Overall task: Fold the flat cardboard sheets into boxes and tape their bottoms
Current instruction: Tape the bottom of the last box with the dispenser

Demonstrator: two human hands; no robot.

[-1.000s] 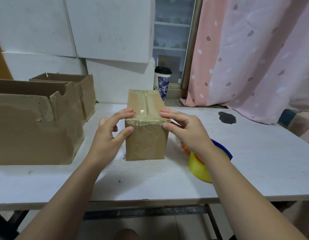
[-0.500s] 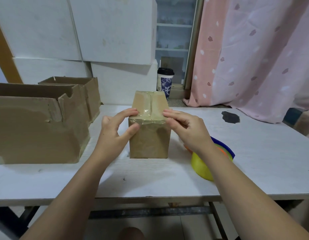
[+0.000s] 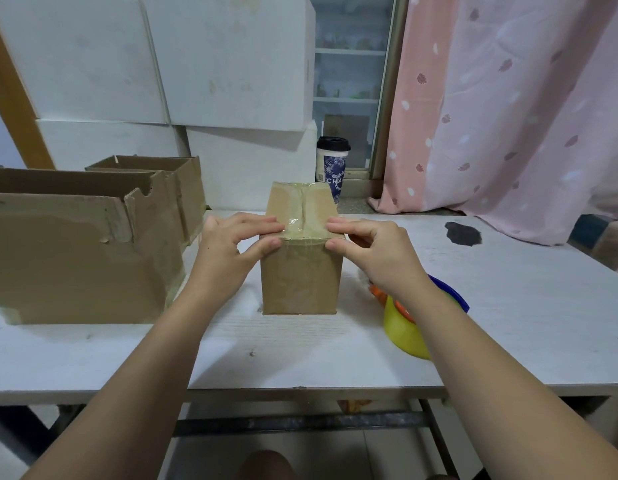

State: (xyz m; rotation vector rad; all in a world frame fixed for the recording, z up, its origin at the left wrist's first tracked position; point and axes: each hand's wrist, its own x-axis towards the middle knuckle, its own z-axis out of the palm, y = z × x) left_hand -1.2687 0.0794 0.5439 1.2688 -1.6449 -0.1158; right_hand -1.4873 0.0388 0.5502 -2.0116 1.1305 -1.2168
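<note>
Head view: a small box (image 3: 302, 271) of plain brown cardboard stands near the middle of the white counter (image 3: 508, 323), its taped face turned up. Clear tape (image 3: 302, 216) runs along the centre seam of that face and folds over the near edge onto the front wall, shiny and slightly wrinkled where it bends. The front wall is bare and faintly mottled. The left hand (image 3: 227, 251) grasps the near left top corner, fingers lying on the taped face and thumb pressed against the front wall. The right hand (image 3: 376, 251) pinches the near right top corner the same way. To the left stands a large open box (image 3: 75, 254) with a torn rim, and a second open box (image 3: 182, 181) sits just behind it. A yellow and blue object (image 3: 404, 330) lies on the counter beside the small box, partly hidden by the right forearm. A lidded paper cup (image 3: 332, 168) stands behind the counter, near a pink curtain (image 3: 508, 116). Compared with a second ago, the small box has stayed in its place and both hands keep the same hold on its near edge. Only the camera has shifted slightly.
</note>
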